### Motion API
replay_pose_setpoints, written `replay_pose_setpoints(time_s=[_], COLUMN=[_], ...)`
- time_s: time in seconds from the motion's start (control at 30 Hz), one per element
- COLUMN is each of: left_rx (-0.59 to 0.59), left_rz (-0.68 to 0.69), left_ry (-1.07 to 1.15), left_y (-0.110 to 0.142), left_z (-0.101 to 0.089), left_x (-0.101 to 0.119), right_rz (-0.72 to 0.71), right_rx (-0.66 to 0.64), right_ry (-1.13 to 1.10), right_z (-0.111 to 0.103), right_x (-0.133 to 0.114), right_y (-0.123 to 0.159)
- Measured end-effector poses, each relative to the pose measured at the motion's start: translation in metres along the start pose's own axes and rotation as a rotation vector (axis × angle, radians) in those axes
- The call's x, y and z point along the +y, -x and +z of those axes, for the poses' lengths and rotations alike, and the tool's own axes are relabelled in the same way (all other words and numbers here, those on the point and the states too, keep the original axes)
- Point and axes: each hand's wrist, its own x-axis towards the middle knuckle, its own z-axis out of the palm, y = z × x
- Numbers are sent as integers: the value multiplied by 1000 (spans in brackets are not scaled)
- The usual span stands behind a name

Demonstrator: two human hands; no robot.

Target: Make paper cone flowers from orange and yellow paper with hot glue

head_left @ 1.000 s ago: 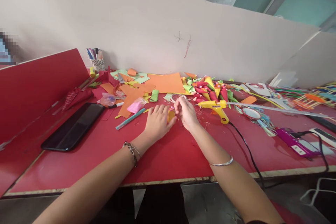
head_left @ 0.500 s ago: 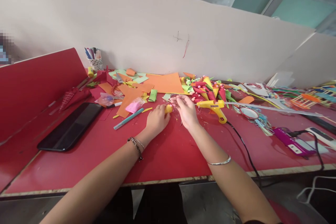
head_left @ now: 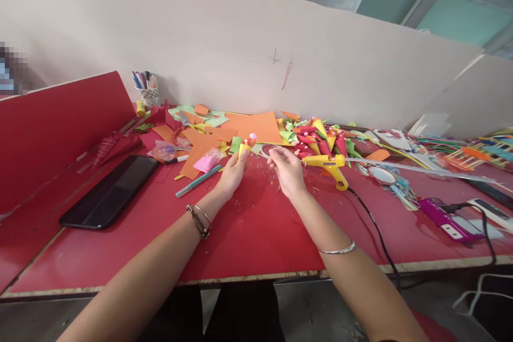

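My left hand [head_left: 231,176] is closed round a small yellow paper cone [head_left: 244,148], held upright with its wide end up. A pink ball [head_left: 253,137] and an orange-red bit show at its top. To the right, my right hand [head_left: 287,170] is raised with thumb and fingertips pinched together; whatever lies between them is too small to make out. Just past it a yellow glue gun [head_left: 325,162] rests on the red table [head_left: 256,235], a long clear glue stick [head_left: 417,169] in its back. Behind my right hand is a pile of coloured paper cones [head_left: 316,136].
Orange paper sheets [head_left: 252,126], scissors [head_left: 184,118], a pink clay lump [head_left: 205,163] and a teal pen [head_left: 198,181] lie about. A black phone [head_left: 110,192] is at left, a pen cup [head_left: 148,95] behind it. A purple power strip [head_left: 449,222] and cords occupy the right.
My left hand has lifted and turned the yellow cone upright, moving it slightly left and away from my right hand. The right hand stays pinched in nearly the same place.
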Motion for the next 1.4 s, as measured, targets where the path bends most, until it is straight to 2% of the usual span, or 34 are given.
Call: replay_pose_setpoints(time_s=[0.1,0.23,0.53,0.7,0.9,1.23,1.4], left_rx=[-59,-93,-251,-316,-383,-418,-393], left_rz=[-34,-43,-21,17,51,27,8], left_ry=[69,39,-12,-22,-37,1,36], left_y=[3,4,11,12,12,16,12], left_z=[1,2,6,8,7,8,7], left_x=[3,3,4,4,2,8,4], right_rz=[-12,-52,-152,-220,-188,-159,-115], right_rx=[-10,-24,-67,-14,-9,0,25], right_ry=[43,96,166,242,212,136,65], right_z=[-1,-2,3,2,0,1,-1], right_x=[4,5,-8,-8,-7,-6,-4], right_y=[-1,-1,4,3,2,0,-2])
